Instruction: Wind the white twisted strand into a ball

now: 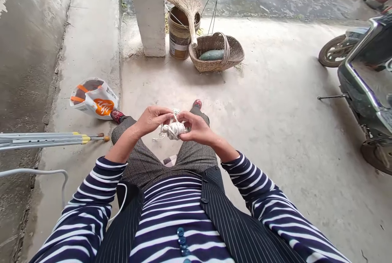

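A small bunched-up white cloth (173, 130), with loose white strings hanging from its left side, is held in front of my lap. My left hand (151, 121) pinches its upper left part, where a string or strip loops up between the two hands. From the other side my right hand (197, 127) grips the bundle, thumb below and fingers above. Both hands are nearly touching each other over the bundle. My fingers partly cover it, so I cannot tell exactly how it is wrapped.
A white and orange bag (105, 105) stands by my left foot. Metal crutches (45, 140) lie at the left. Ahead are a pillar (150, 14), a bucket (179, 40) with a straw broom (190, 10), and a wicker basket (211, 65) holding a green gourd (212, 54). A scooter (361, 83) stands right.
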Motion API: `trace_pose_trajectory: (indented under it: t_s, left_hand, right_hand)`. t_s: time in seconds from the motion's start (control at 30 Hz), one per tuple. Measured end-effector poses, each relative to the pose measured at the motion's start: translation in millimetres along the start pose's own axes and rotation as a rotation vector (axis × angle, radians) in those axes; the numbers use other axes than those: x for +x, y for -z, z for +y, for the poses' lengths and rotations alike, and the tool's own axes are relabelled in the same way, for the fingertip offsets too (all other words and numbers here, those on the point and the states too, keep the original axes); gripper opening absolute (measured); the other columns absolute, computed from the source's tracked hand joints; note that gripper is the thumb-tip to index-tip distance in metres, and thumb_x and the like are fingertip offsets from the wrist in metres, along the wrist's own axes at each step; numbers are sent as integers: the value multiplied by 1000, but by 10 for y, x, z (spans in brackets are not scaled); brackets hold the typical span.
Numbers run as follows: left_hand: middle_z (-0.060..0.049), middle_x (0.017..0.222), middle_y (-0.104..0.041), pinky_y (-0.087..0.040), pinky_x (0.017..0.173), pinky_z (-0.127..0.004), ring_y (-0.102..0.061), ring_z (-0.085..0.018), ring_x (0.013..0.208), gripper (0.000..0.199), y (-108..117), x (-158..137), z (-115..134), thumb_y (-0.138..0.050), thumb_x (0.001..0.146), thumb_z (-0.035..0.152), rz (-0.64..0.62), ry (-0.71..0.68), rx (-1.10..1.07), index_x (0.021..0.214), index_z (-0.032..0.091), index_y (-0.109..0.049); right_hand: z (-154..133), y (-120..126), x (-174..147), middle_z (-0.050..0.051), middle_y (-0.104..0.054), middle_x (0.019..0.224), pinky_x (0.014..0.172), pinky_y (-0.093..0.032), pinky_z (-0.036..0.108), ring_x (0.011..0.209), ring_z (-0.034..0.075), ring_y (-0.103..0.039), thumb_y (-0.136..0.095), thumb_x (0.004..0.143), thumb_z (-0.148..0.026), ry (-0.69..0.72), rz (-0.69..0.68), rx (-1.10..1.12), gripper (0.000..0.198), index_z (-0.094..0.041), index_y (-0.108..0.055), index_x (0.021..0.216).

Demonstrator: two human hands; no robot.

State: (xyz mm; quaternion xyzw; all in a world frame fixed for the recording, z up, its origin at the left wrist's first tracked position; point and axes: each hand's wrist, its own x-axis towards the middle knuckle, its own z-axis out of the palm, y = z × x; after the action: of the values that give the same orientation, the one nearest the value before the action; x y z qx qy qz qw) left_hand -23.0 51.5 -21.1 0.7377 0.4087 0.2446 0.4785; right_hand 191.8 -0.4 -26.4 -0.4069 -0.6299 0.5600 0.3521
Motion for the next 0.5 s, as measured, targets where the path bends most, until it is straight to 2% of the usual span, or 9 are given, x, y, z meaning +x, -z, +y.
trace_pose_trajectory:
  t_s: [0.1,0.23,0.4,0.5]
  left_hand:
    - [-5,74,-75,-49,63,-25,-65,-17,67,40,-117,-54,-153,-63,88,50,20,58,-140,84,14,-79]
    - [-4,63,-69,-50,62,-24,-62,-14,59,44,-299,-190,-290,-61,90,52,-30,133,-209,69,15,-70]
    - [-2,62,-66,-49,61,-22,-61,-12,57,37,-443,-315,-185,-59,93,48,-90,156,-307,76,16,-66]
    - [-1,63,-66,-48,62,-22,-60,-12,58,36,-460,-334,-24,-54,96,41,-144,134,-231,71,16,-64]
  right_hand:
    - [-29,-15,6,1,-70,97,72,-54,27,82,15,-66,-81,58,-18,-109,48,246,46,-20,-62,101]
    - [-118,75,58,3,-74,102,78,-57,30,87,17,-68,-87,55,-21,-115,191,349,55,-21,-66,106]
    - [-125,229,183,2,-73,96,76,-57,32,83,17,-67,-82,62,-23,-35,359,168,42,-20,-71,103]
    - [-15,221,290,2,-71,96,73,-55,32,81,17,-64,-77,67,-21,66,466,-70,37,-20,-71,103]
